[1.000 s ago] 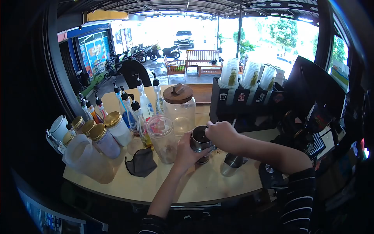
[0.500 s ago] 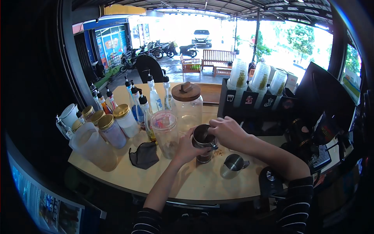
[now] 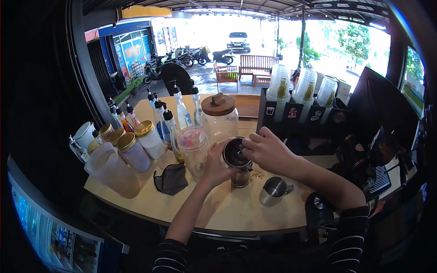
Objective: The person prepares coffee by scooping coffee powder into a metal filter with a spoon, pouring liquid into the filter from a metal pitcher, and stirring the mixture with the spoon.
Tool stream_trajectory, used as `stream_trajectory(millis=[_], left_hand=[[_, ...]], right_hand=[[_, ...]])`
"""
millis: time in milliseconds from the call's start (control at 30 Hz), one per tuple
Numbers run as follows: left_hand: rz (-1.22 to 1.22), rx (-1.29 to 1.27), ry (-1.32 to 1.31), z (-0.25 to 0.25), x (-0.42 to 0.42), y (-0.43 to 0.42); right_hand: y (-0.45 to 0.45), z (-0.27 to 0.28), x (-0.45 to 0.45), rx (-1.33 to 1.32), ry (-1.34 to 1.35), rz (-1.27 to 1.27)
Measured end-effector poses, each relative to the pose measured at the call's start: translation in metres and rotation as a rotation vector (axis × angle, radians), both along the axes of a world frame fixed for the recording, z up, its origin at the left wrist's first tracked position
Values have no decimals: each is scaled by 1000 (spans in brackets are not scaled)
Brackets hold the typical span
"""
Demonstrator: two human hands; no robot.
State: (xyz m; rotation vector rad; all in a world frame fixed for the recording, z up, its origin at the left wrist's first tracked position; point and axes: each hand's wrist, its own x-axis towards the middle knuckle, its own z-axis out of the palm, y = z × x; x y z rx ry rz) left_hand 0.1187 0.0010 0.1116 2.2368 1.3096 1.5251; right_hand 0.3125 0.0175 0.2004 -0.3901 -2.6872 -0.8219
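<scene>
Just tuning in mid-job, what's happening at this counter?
A person's left hand grips a metal cup above a small glass; whether the two touch is hard to tell. The right hand is at the cup's rim, fingers bunched over its mouth, and what they hold, if anything, is unclear. Brown crumbs lie beside the glass, and a metal jug stands on the counter nearby.

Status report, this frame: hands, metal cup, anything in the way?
Left hand around metal cup. Cup open-topped, dark inside. Right hand at its rim, grip unclear. Steel pitcher nearby, touching neither hand.
</scene>
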Motion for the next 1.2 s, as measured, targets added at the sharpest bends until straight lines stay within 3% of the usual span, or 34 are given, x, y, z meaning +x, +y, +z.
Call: stream_trajectory(millis=[100, 200, 300, 600, 733, 833, 900, 1033, 1133, 1200], left_hand=[[-1, -47, -142, -2, 6, -3], [30, 1, -125, -5, 7, -3], [70, 85, -87, -3, 13, -7], [123, 148, -51, -6, 18, -9], [98, 141, -27, -2, 12, -8], [81, 131, -1, -2, 12, -7], [54, 127, -8, -1, 10, -5], [53, 109, 18, -3, 6, -4], [43, 91, 43, -2, 6, -3], [27, 80, 79, 1, 4, -2]], right_hand=[[0, -7, -5, 6, 119, -25], [-10, -4, -5, -108, 59, -55], [-8, -7, -7, 62, 158, -114], [-13, -12, -4, -51, 214, -153], [-15, -7, 2, -108, 89, -78], [-15, -2, 4, 102, 114, -78], [-15, -1, 5, -24, 75, -48], [-13, -5, 4, 7, 25, -49], [-10, -7, 2, 18, 182, -71], [-15, -5, 1, -176, 97, -75]])
